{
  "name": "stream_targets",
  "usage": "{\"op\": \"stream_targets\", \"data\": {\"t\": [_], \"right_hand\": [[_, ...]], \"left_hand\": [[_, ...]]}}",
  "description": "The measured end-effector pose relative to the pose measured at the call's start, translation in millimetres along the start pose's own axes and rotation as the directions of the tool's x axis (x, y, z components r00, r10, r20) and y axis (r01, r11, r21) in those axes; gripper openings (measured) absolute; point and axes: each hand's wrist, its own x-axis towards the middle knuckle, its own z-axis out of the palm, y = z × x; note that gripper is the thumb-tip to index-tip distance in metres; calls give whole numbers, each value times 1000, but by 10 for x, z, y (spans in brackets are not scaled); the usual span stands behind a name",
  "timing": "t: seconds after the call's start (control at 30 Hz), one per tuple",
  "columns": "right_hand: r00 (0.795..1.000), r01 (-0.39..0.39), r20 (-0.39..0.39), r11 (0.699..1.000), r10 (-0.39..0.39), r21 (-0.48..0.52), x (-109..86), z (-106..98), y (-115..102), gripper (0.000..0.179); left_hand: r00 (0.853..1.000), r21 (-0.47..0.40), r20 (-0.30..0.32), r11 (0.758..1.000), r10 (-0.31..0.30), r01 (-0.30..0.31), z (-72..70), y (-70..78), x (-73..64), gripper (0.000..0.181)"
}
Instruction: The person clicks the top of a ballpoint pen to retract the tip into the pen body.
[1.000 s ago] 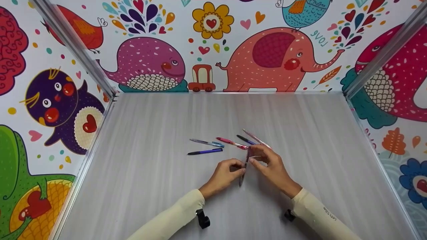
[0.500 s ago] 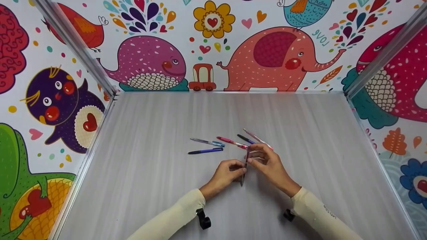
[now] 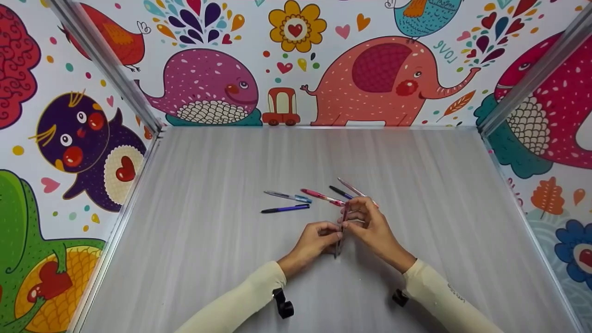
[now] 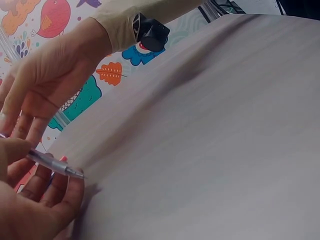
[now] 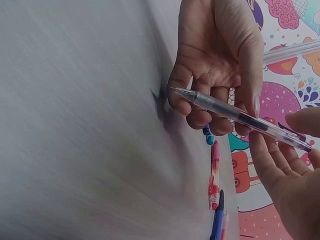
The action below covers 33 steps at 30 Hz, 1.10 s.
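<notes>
A clear retractable pen (image 5: 225,109) with a dark refill and a purple end piece is held between both hands, tip out and exposed. My left hand (image 3: 307,243) pinches its lower barrel, thumb lying along it, with the tip pointing toward the front of the table in the head view. At the clip end, my right hand (image 3: 379,233) grips the upper part with thumb and fingers. The left wrist view shows the silvery pen tip (image 4: 74,173) sticking out past the left thumb.
Beyond the hands lie a light-blue clear pen (image 3: 287,197), a blue pen (image 3: 285,209), a red-pink pen (image 3: 322,197), a dark blue pen (image 3: 340,192) and a pale pink pen (image 3: 352,188). Patterned walls border the grey tabletop (image 3: 208,166) at the back and sides.
The right hand's fingers have shifted slightly along the pen, and the pen's angle has changed a little. Both hands stay in nearly the same place; the other pens have not moved.
</notes>
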Motion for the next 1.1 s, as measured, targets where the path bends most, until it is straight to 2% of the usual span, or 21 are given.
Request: {"op": "stream_targets", "data": {"t": [0.47,0.77,1.1], "right_hand": [[1000,-16,-21,1000,15,-27,3,2,-4,52],[1000,-21,-20,999,20,-48,-12,3,21,50],[1000,-21,-23,999,20,-31,-6,4,40,47]], "left_hand": [[999,-50,24,999,-21,22,34,9,-27,24],[999,-68,3,997,-36,36,55,-22,-52,15],[1000,-79,0,996,-29,29,56,-44,-49,16]]}}
